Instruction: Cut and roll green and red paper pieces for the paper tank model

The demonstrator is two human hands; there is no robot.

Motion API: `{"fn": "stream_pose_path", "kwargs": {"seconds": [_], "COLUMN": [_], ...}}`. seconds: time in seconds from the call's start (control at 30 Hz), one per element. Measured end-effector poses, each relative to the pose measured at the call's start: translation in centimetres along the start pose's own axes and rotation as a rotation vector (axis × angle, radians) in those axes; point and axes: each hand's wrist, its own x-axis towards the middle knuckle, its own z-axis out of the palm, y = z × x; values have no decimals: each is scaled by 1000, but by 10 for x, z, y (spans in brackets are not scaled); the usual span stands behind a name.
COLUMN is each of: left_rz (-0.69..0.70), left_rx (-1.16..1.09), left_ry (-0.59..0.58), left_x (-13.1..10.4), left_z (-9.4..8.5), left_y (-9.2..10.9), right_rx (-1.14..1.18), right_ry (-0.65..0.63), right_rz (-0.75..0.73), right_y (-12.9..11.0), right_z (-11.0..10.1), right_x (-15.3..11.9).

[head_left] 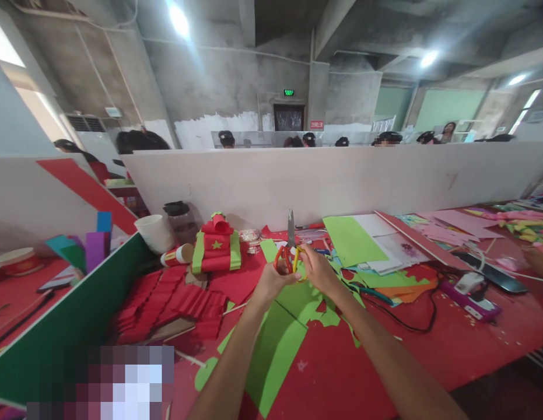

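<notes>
A pair of scissors (291, 228) stands over the middle of the table, blades pointing away from me. My left hand (271, 281) is closed at its orange-red handle. On the other side, my right hand (314, 267) has its fingers closed round the yellow part of the handles. Below both hands lies a long green paper sheet (275, 350), with green cut scraps (328, 315) beside it. Left of the hands are pleated red paper strips (166, 306) and a red and green paper piece with a yellow star (216, 245).
A white cup (155, 233), a dark-lidded jar (180, 219) and a glue bottle (177, 255) stand back left. Pliers (371, 293), a purple power strip (470, 300) and a phone (494, 274) lie right. A white partition (341, 181) closes the back; a green board (70, 326) borders the left.
</notes>
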Motion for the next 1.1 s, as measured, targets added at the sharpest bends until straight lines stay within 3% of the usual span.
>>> {"fn": "stream_pose_path", "kwargs": {"seconds": [0.23, 0.37, 0.47, 0.57, 0.83, 1.0, 1.1], "left_rz": [30, 69, 79, 67, 81, 143, 193], "left_rx": [-36, -10, 55, 101, -87, -11, 90], "left_ry": [209, 175, 193, 197, 4, -38, 25], "left_x": [2, 5, 6, 4, -1, -1, 0], "left_z": [2, 12, 19, 22, 14, 4, -15], "left_y": [-11, -24, -36, -42, -21, -6, 2], "right_rx": [189, 342, 319, 305, 522, 605, 579], "right_ry": [1, 78, 180, 196, 109, 72, 121], "right_rz": [48, 163, 168, 170, 197, 289, 322], "right_y": [0, 4, 3, 0, 1, 4, 11], "right_z": [-3, 10, 20, 21, 12, 9, -14], "right_x": [-1, -2, -2, -3, 1, 5, 10]}}
